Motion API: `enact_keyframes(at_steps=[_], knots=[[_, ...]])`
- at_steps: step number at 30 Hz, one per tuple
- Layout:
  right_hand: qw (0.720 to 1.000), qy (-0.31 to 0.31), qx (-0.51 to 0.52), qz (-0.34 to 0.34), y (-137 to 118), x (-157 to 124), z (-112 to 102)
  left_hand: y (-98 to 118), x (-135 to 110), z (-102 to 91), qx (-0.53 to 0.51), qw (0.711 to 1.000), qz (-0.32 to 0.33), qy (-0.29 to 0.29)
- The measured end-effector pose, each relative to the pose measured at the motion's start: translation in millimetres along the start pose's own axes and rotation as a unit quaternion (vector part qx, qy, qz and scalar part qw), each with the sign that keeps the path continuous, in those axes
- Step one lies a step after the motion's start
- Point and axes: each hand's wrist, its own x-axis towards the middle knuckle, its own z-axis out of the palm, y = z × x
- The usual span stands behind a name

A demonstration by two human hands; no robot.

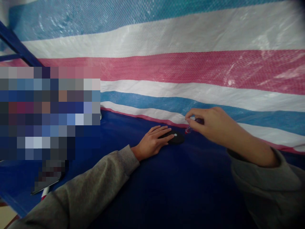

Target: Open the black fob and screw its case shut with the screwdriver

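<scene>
My left hand (154, 141) lies over a black, rounded computer mouse (178, 138) on the blue surface, holding it with the fingers across its near end. A small white round mark shows on the mouse. To the right, and a little above the surface, my right hand (209, 122) pinches a small slender tool (188, 130). The tool has a dark end by the palm and a clear part with red at its lower tip. Its tip hangs beside the mouse's right end, apparently apart from it. Fingers hide part of the tool, so its exact kind is unclear.
A blue covering (202, 184) spreads under both hands. Behind it rises a striped plastic sheet (166, 66) in blue, white and red. At left, a blue metal frame (17, 41) stands above a pixelated area. A dark flat object (49, 178) lies near my left sleeve.
</scene>
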Motion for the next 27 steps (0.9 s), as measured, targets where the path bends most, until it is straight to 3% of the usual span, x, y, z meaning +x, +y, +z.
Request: enact_keyframes(at_steps=[9,18,27], knots=[[0.996,-0.040,-0.082,0.013,2,-1,12,-1,-1,0.9,0.007,1.000,0.002,-0.008],[0.999,-0.016,-0.007,-0.035,4,0,18,-1,0,0.6,-0.001,1.000,-0.004,-0.011],[1.000,0.012,0.011,-0.013,-3,1,15,2,1,-1.1,-0.011,0.998,0.001,-0.066]])
